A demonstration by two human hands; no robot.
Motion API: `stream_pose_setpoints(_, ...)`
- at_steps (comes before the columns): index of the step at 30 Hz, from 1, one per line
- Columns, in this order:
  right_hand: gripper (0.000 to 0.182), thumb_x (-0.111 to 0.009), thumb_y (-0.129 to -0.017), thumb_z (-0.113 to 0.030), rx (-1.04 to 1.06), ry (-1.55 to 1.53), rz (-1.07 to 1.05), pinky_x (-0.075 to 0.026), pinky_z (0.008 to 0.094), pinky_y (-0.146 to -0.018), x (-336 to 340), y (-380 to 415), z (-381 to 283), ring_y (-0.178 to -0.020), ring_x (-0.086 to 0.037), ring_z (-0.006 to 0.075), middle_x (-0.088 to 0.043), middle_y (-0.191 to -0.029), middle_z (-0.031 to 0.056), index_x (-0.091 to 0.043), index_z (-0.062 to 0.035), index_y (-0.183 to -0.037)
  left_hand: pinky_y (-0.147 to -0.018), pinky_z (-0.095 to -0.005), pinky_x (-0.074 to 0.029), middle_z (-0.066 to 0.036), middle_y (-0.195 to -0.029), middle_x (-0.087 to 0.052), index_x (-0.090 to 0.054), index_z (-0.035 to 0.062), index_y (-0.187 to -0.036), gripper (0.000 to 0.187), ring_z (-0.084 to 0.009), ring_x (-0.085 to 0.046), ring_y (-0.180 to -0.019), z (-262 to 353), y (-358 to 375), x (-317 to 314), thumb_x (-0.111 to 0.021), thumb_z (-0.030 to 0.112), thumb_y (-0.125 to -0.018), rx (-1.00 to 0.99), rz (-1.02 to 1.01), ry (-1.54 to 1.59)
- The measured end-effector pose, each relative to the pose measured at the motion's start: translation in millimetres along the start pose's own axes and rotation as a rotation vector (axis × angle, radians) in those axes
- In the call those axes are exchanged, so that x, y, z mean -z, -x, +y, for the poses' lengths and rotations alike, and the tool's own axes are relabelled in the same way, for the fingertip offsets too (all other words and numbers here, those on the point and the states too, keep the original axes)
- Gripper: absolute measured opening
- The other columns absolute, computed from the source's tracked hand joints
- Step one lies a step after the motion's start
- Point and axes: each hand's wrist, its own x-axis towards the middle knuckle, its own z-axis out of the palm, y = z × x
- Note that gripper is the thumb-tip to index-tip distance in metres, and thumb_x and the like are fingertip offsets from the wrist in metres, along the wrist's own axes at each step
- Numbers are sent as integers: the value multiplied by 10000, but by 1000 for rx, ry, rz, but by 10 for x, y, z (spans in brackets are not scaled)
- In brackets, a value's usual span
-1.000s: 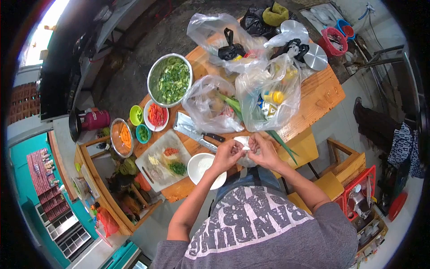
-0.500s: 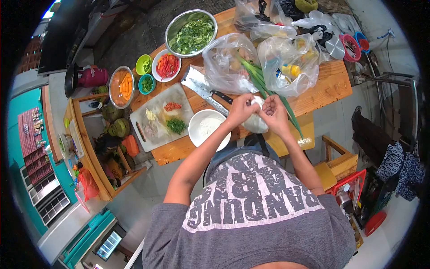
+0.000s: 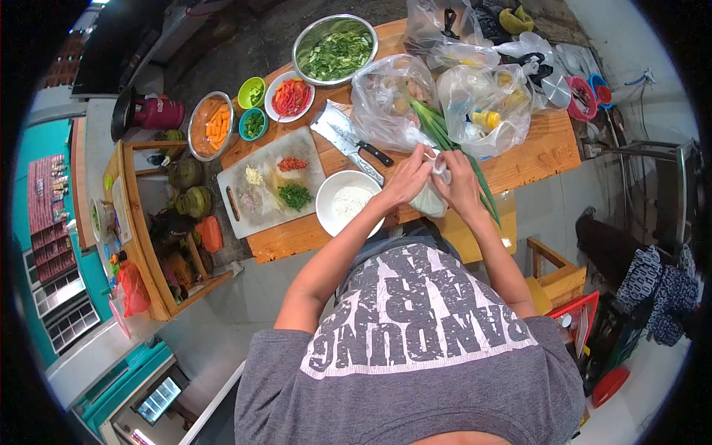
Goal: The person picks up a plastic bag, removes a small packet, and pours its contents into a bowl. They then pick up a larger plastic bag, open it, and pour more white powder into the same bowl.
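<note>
Left hand (image 3: pixel 407 182) and right hand (image 3: pixel 458 185) both pinched the neck of a small white plastic bag (image 3: pixel 430 199), centre of frame, at the near edge of the orange wooden table (image 3: pixel 534 148). Fingers closed tight on the plastic.

Risk, judged: the thin film could tear or slip from the pinch, spilling powder off the edge.

Just left of the hands, a round white bowl (image 3: pixel 348 202) held white powder. Further left, a pale cutting board (image 3: pixel 271 182) carried small chopped heaps. Upper left: a steel bowl of carrot pieces (image 3: pixel 210 124). Top centre: a large steel bowl of chopped greens (image 3: pixel 335 50). A steel cleaver (image 3: pixel 345 141) lay between.
</note>
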Motion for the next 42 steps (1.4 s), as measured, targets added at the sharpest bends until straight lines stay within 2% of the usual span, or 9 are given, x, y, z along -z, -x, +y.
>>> stream_pose_setpoints(5,216,-568,-713,68,117,-145,-18,-450,390,-742,155,-94,-51,-851,-558,343,-540,-874,137,-589,-4,-915,-765,-370,-449,-171,-912,-577,-557,17,-1068,263,-301,-595,-886,-75,-122,-4,-548,67,-809,-266,140,-198)
stream_pose_setpoints(8,219,-537,-748,82,102,-190,-71,-464,353,-727,256,-85,-7,-830,-580,287,-559,-850,120,-604,8,-943,-711,-359,-463,-152,-847,-603,-609,-6,-986,209,-293,-614,-835,-17,-105,58,-602,53,-785,-439,-63,-399)
stream_pose_setpoints(11,210,-507,-785,87,-86,-467,17,-470,323,-693,385,-120,-155,-814,-581,197,-572,-828,83,-611,22,-956,-647,-348,-480,-113,-749,-624,-634,-21,-833,144,-289,-634,-734,-77,-138,100,-670,98,-760,-309,-61,-366)
stream_pose_setpoints(16,733,-744,-747,-185,-31,-347,-182,-472,299,-670,471,-66,-158,-752,-544,165,-540,-888,64,-318,-88,-1336,-559,-338,-456,-111,-608,-574,-588,10,-749,279,-219,-584,-569,148,3,133,-784,190,-664,-195,-22,-379)
stream_pose_setpoints(19,709,-770,-733,-202,-160,-352,-144,-469,298,-658,294,-7,-107,-738,-544,160,-539,-866,57,-350,-81,-1290,-553,-333,-443,-92,-605,-563,-574,11,-767,314,-219,-557,-556,127,22,153,-794,204,-655,-265,-41,-414)
stream_pose_setpoints(26,203,-709,-824,-124,-118,-429,-173,-396,226,-565,197,-16,32,-650,-427,38,-498,-696,-20,-554,5,-800,-590,-280,-448,-31,-668,-582,-594,0,-787,234,-97,-522,-629,119,9,414,-744,179,-776,-216,-201,-258)
stream_pose_setpoints(29,250,-715,-787,-130,-237,-351,-245,-417,267,-574,354,-1,-118,-621,-475,91,-511,-640,52,-522,28,-777,-604,-275,-453,-25,-688,-596,-615,-6,-802,164,-77,-519,-647,139,30,463,-706,130,-815,-243,-190,-237)
stream_pose_setpoints(40,164,-659,-813,-27,-168,-569,23,-435,251,-596,473,352,-207,-634,-462,69,-508,-688,8,-506,-3,-757,-689,-283,-478,-59,-809,-616,-580,-15,-954,160,-123,-572,-739,244,99,669,-631,98,-854,-98,-107,-272)
stream_pose_setpoints(42,170,-665,-807,-15,-213,-622,45,-424,236,-590,397,374,-134,-637,-457,54,-503,-690,-2,-505,-13,-750,-698,-290,-483,-81,-814,-624,-575,-14,-965,159,-148,-596,-752,180,88,618,-623,80,-846,-262,-74,-321)
